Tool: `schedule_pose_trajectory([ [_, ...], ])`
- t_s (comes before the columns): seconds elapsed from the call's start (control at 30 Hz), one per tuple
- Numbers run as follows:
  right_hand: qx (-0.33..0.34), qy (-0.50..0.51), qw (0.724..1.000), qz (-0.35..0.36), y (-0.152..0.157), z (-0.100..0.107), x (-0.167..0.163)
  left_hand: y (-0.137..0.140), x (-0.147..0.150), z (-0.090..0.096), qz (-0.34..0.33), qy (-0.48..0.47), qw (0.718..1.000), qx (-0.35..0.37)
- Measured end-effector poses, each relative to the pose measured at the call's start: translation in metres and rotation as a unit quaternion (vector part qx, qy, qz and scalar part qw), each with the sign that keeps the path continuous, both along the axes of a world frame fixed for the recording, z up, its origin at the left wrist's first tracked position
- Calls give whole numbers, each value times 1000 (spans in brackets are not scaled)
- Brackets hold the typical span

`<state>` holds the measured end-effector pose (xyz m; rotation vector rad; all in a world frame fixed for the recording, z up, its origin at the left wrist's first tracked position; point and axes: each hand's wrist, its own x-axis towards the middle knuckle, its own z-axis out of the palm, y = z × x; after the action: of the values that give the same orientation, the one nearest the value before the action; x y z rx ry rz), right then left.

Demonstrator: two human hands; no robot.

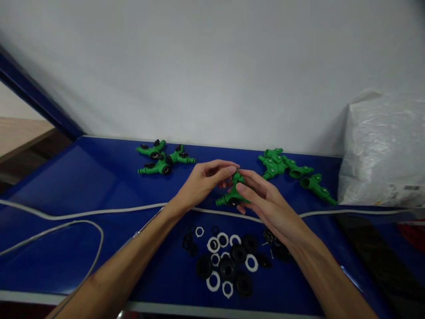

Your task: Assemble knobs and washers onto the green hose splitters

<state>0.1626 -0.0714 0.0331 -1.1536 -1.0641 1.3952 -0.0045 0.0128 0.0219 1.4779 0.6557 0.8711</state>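
Note:
A green Y-shaped hose connector (232,193) is held up between both hands over the middle of the blue table. My left hand (209,178) pinches the upper end of one of its arms. Around its body on the right, my right hand (265,199) is closed, thumb on top. A dark part shows on the connector's underside. Below the hands lie several white rings (213,281) and several black rings (244,283). Small black pieces and thin pins (271,253) are partly hidden by my right forearm.
Green connectors with black fittings (156,166) lie at the back left, and plain green ones (274,166) at the back right. A plastic-wrapped package (381,150) stands on the right. A pale cable (126,210) crosses the table (109,177). A white wall (206,79) rises behind.

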Motion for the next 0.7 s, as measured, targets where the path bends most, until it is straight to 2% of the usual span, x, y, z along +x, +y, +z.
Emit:
schedule_pose_trajectory([
  [0.27,4,12,1000,-5,-1,-3,-3,-6,0,2,1,8,1000,-25],
  [0.57,-5,14,1000,-22,-3,0,-6,-6,-1,-2,-59,-33,993,-95],
  [0.7,-1,10,1000,-27,-3,-3,-5,-6,-1,-2,-63,-50,990,-111],
])
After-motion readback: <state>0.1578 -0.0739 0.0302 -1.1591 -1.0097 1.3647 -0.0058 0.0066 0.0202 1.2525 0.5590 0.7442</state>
